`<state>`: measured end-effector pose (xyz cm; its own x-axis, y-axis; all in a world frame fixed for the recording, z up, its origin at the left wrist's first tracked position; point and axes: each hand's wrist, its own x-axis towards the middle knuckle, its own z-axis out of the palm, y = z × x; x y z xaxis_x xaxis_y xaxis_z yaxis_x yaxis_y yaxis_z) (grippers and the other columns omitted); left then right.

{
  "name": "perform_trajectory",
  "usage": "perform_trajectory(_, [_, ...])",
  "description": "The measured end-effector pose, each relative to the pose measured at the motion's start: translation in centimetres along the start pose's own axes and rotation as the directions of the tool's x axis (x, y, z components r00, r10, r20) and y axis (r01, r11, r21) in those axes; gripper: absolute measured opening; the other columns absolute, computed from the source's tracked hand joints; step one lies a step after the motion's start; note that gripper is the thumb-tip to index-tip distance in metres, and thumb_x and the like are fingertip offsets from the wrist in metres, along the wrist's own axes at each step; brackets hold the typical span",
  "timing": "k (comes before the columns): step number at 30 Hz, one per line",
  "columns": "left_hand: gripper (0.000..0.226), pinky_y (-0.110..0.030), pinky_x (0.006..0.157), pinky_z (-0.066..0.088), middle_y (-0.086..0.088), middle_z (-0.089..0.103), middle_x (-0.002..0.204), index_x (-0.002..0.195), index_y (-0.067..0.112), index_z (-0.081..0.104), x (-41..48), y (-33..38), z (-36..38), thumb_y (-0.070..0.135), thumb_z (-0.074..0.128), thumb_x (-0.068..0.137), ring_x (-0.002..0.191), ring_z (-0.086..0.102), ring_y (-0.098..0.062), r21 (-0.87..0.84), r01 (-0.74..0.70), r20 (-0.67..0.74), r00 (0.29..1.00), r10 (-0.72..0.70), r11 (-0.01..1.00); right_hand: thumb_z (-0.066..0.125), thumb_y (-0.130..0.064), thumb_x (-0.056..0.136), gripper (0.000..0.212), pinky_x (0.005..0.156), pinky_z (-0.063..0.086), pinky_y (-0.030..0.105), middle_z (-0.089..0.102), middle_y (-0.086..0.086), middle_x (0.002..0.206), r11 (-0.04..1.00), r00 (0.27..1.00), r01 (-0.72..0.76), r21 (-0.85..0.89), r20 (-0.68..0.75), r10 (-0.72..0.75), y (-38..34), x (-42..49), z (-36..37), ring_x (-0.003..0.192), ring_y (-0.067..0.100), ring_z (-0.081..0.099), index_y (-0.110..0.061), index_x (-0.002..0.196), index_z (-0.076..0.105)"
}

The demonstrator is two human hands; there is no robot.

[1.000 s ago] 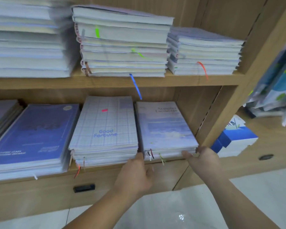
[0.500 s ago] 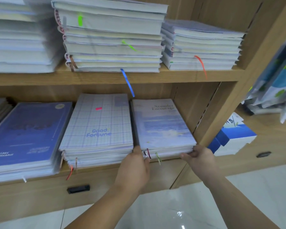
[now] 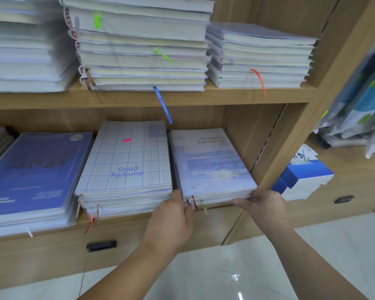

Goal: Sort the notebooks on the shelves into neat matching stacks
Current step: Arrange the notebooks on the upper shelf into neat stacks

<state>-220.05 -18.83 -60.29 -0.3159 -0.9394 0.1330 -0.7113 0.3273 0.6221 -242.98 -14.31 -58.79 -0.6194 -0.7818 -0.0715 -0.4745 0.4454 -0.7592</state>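
Observation:
A stack of pale blue sky-cover notebooks (image 3: 212,163) lies at the right end of the lower shelf (image 3: 121,221). My left hand (image 3: 171,221) grips the stack's front left corner, thumb up in the gap beside it. My right hand (image 3: 262,202) holds its front right corner. Left of it sits a stack of checked "Good Fortune" notebooks (image 3: 126,163), then a stack of dark blue notebooks (image 3: 33,169). On the upper shelf stand a tall stack of white-edged notebooks (image 3: 139,46) and a shorter stack (image 3: 260,59) to its right.
A wooden upright (image 3: 290,135) closes the bay right beside the sky-cover stack. A blue and white box (image 3: 303,174) sits on the neighbouring unit, with plastic-wrapped items (image 3: 359,100) above it. A drawer handle (image 3: 101,245) is below the shelf. White tiled floor lies underneath.
The view has shifted slightly. Both hands stay on the front corners of the sky-cover stack, which looks a little squarer against the shelf edge.

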Motion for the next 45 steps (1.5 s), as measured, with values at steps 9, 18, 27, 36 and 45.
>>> perform_trajectory(9, [0.027, -0.040, 0.066, 0.044, -0.003, 0.066, 0.084, 0.106, 0.021, 0.048, 0.2, 0.4, -0.5, 0.041, 0.031, 0.108, 0.081, 0.064, -0.030, 0.073, -0.008, -0.007, 1.000, 0.008, 0.997, 0.071, -0.044, 0.091, 0.048, 0.056, 0.032, 0.032, 0.040, -0.002, 0.057, 0.993, 0.994, 0.105, 0.049, -0.006, -0.105, 0.6, -0.4, -0.5, 0.058, 0.019, 0.041, -0.012, 0.069, 0.044])
perform_trajectory(18, [0.026, -0.039, 0.066, 0.043, -0.004, 0.065, 0.086, 0.105, 0.020, 0.047, 0.5, 0.5, -0.3, 0.040, 0.031, 0.108, 0.083, 0.064, -0.032, 0.102, 0.019, -0.012, 1.000, -0.018, 0.995, 0.072, -0.040, 0.093, 0.042, 0.060, 0.033, 0.032, 0.048, 0.004, 0.059, 0.987, 0.994, 0.109, 0.114, -0.001, -0.110, 1.0, -0.1, -0.9, 0.061, 0.024, 0.041, -0.012, 0.067, 0.054])
perform_trajectory(27, [0.020, -0.040, 0.068, 0.042, -0.008, 0.068, 0.092, 0.099, 0.022, 0.040, 0.3, 0.6, -0.6, 0.037, 0.032, 0.109, 0.086, 0.064, -0.034, 0.124, 0.011, 0.023, 1.000, -0.014, 0.992, 0.062, -0.045, 0.096, 0.030, 0.063, 0.046, 0.037, 0.062, 0.011, 0.068, 0.984, 0.985, 0.168, 0.056, -0.047, -0.165, 1.0, 0.2, -0.4, 0.068, 0.025, 0.056, -0.022, 0.078, 0.064])
perform_trajectory(36, [0.019, -0.035, 0.062, 0.035, -0.005, 0.069, 0.092, 0.096, 0.023, 0.039, -0.5, -0.2, -0.4, 0.039, 0.044, 0.104, 0.089, 0.066, -0.031, 0.107, 0.010, 0.042, 0.999, -0.014, 0.994, 0.078, -0.047, 0.085, 0.045, 0.060, 0.042, 0.032, 0.066, 0.017, 0.070, 0.995, 0.997, 0.076, 0.070, -0.003, -0.076, 1.7, 0.1, -0.5, 0.062, 0.026, 0.056, -0.006, 0.074, 0.065])
perform_trajectory(45, [0.016, -0.035, 0.065, 0.044, -0.002, 0.066, 0.092, 0.103, 0.021, 0.033, -0.6, -0.3, 1.1, 0.035, 0.037, 0.108, 0.089, 0.069, -0.028, 0.120, 0.046, 0.103, 0.993, -0.058, 0.992, 0.080, -0.018, 0.087, 0.013, 0.065, 0.048, 0.031, 0.072, 0.008, 0.075, 0.996, 0.998, 0.066, 0.054, 0.008, -0.066, 2.6, 0.7, 1.6, 0.075, 0.025, 0.066, -0.012, 0.084, 0.068])
